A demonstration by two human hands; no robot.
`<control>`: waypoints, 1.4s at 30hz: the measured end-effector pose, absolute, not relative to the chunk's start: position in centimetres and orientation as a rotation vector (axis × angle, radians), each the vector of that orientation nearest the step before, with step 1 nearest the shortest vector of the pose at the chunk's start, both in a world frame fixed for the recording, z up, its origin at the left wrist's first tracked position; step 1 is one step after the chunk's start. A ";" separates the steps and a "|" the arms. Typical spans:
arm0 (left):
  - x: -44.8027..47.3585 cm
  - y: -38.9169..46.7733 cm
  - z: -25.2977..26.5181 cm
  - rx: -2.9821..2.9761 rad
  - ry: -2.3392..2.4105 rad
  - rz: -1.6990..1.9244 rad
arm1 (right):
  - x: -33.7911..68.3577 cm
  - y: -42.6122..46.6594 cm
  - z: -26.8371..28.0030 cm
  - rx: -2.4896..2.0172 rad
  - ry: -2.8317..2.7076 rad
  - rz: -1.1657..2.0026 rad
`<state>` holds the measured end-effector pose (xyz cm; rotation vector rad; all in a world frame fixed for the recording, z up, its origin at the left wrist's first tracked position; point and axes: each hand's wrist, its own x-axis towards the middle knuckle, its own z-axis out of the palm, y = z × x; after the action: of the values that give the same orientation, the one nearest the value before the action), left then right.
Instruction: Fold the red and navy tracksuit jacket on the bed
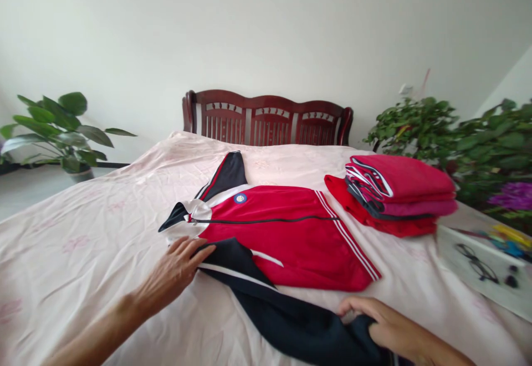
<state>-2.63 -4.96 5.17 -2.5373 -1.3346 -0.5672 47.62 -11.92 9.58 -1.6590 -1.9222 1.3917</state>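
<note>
A red zip-up tracksuit jacket [286,205] lies front up on the bed, collar to the left and hem to the right. It has a white collar area, dark sleeves and a round blue badge [240,198] on the chest. My left hand [183,258] rests with fingers stretched out on the near shoulder, beside the collar. At the lower right my right hand [380,321] grips the near dark sleeve [286,316] toward its cuff, fingers closed round the cloth. The far sleeve [226,175] points away toward the headboard.
Folded red, pink and dark clothes [399,194] are stacked to the right of the jacket. A white board [482,272] with glasses stands near the right edge. Beyond the bed are a wooden headboard [270,119], a left plant [68,128] and right plants [419,128].
</note>
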 end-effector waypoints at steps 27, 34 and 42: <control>-2.7 0.7 6.5 -2.062 -2.085 -1.038 | 53.4 6.2 8.8 -1.843 -2.233 -0.089; -3.3 2.9 5.7 -1.928 -2.378 -0.614 | 50.4 10.5 6.3 -1.833 -2.353 -0.334; -3.9 3.8 5.3 -2.029 -2.453 -0.490 | 50.4 9.3 6.0 -1.773 -2.222 -0.499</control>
<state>-3.92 3.77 5.26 -2.0293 -2.4532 -0.4905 50.37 9.31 5.98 -1.7730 -2.2221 -0.4993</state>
